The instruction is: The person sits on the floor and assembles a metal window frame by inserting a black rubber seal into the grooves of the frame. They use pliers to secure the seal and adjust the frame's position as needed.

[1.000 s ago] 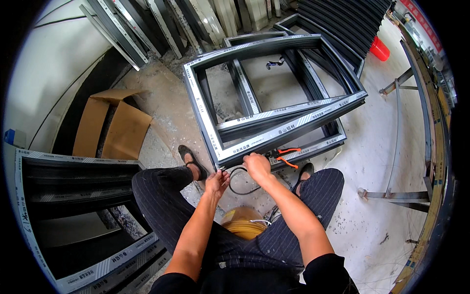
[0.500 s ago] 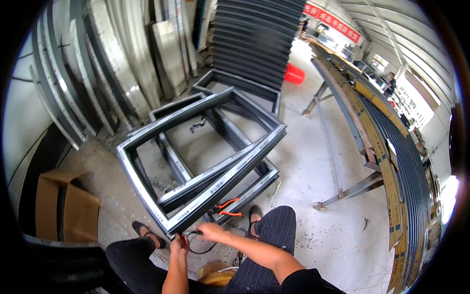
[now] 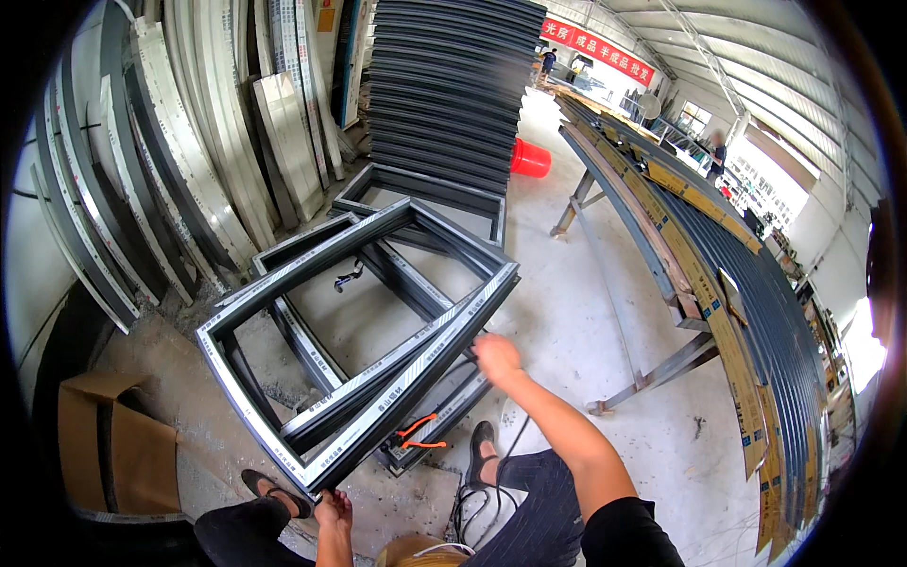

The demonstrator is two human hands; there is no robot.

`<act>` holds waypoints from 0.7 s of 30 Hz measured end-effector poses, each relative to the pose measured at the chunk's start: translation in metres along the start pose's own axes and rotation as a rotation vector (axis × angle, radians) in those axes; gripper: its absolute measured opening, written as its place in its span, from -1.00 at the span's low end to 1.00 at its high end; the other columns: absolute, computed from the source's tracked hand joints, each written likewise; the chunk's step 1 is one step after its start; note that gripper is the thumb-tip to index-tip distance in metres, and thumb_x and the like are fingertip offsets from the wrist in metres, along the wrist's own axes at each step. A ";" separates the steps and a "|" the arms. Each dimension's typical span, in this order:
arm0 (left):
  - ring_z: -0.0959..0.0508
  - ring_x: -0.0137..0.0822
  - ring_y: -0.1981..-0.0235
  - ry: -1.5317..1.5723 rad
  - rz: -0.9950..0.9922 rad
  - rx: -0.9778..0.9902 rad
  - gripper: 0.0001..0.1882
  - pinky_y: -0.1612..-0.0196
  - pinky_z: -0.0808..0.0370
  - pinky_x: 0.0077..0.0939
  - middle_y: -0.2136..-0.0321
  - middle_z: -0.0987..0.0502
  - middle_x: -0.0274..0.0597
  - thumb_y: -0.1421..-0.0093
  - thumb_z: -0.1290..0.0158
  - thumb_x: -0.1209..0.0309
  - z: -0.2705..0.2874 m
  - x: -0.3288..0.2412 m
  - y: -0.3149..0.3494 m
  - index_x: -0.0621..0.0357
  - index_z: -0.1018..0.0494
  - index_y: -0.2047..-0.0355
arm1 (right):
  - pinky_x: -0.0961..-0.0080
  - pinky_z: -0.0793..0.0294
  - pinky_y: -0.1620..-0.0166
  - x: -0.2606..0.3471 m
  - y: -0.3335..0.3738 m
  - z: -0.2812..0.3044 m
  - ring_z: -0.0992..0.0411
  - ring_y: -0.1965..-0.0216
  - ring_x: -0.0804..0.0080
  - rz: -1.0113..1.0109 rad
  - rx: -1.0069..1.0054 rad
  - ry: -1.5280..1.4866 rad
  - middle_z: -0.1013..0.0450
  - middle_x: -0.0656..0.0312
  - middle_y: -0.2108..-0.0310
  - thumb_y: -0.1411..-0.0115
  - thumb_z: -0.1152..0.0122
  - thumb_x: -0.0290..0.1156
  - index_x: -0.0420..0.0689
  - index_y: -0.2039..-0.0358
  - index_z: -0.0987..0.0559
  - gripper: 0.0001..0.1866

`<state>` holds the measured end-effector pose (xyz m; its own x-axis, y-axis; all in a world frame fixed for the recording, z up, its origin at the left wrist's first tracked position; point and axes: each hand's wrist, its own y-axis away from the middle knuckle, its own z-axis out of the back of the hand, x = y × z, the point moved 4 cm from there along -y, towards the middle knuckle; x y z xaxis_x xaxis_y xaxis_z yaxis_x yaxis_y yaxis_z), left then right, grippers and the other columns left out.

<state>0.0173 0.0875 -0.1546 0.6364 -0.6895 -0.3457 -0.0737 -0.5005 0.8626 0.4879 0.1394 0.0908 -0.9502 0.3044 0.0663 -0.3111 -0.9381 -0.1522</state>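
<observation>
Black short sleeve (image 3: 631, 532), dark pinstriped trousers (image 3: 553, 510), low-cut dark shoes (image 3: 481, 436).

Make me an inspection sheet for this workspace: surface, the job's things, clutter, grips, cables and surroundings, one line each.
Surface: pale floor, grit scattered on it
Job's things: dark, pale-faced frames, stacked askew
Clutter: orange-handled tool at the frames' near side; small dark item within their outline; open box at left
Grips: left grip at the top frame's near corner; right grip beside its long near side, contents unclear
Cables: black cord looped by the right foot
Surroundings: strips leaning upright, red bucket, bench at right, distant people
</observation>
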 end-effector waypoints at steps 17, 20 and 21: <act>-0.32 -0.36 0.74 0.163 -0.316 -0.072 -0.74 0.71 -0.23 -0.46 0.71 -0.30 -0.33 -0.29 0.19 0.21 0.128 -0.118 -0.149 0.03 -0.37 0.45 | 0.21 -0.34 0.08 0.178 -0.069 -0.085 -0.45 0.21 0.12 0.440 0.346 -0.088 -0.51 0.07 0.38 -0.08 -0.03 -0.18 -0.13 0.45 -0.60 -0.70; -0.30 -0.37 0.72 0.023 -0.347 -0.042 -0.69 0.66 -0.30 -0.51 0.74 -0.28 -0.35 -0.23 0.13 0.06 0.100 -0.187 -0.134 -0.02 -0.35 0.48 | 0.20 -0.40 0.11 0.200 -0.050 -0.106 -0.45 0.21 0.06 0.361 0.353 -0.230 -0.52 0.03 0.36 -0.05 -0.09 -0.24 -0.18 0.45 -0.60 -0.73; -0.25 -0.38 0.78 0.129 -0.331 -0.129 -0.67 0.71 -0.26 -0.52 0.77 -0.26 -0.36 -0.24 0.13 0.04 0.103 -0.209 -0.138 -0.03 -0.34 0.50 | 0.21 -0.41 0.11 0.211 -0.047 -0.112 -0.45 0.21 0.06 0.361 0.415 -0.223 -0.51 0.02 0.35 -0.06 -0.09 -0.24 -0.18 0.42 -0.60 -0.73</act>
<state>-0.1848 0.2470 -0.2396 0.7017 -0.4258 -0.5712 0.2440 -0.6097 0.7542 0.3006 0.2662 0.0012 -0.9546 -0.0457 0.2942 0.1058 -0.9758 0.1915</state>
